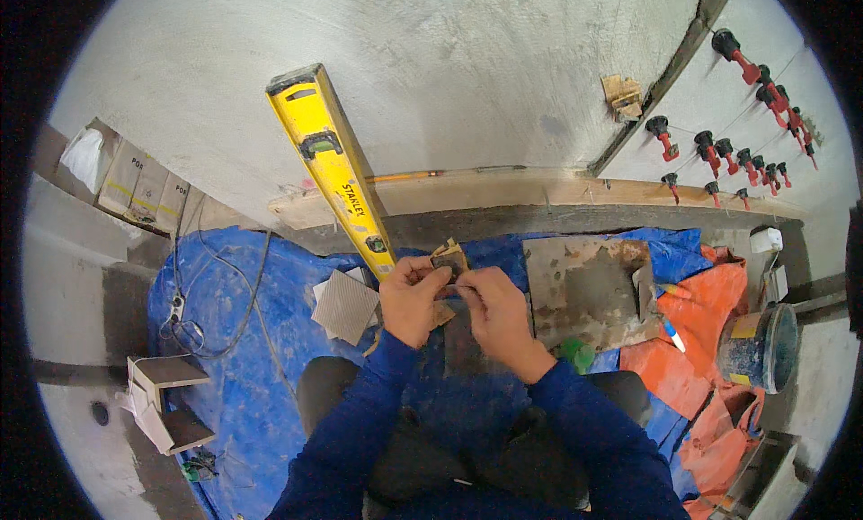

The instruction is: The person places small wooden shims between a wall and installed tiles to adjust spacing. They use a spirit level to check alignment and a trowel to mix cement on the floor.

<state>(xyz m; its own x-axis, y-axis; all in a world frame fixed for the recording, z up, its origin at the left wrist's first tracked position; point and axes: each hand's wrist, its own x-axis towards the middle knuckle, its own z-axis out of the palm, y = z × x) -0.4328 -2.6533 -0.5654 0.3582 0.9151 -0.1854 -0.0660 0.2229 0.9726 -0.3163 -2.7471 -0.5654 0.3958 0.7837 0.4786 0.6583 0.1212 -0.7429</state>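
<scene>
At the centre, my left hand (413,302) grips a small bundle of tan, torn card with a dark face (449,259). My right hand (502,322) pinches a thin strip at the bundle's lower side, which is too small to make out, and its fingers meet those of the left. Just behind my hands a long yellow spirit level (328,160) leans up along the grey plastered wall (467,88). To the left of my left hand lie stacked ribbed square tiles (346,304); to the right of my right hand is a stained board (584,286).
Blue (225,340) and orange (683,331) tarps cover the floor. A bucket (755,349) stands at right. Tiles with red-and-black levelling clips (706,147) line the upper-right wall. A wooden batten (485,183) crosses the wall foot. Cables (261,277), tile boxes (135,178) and offcuts (166,399) sit at left.
</scene>
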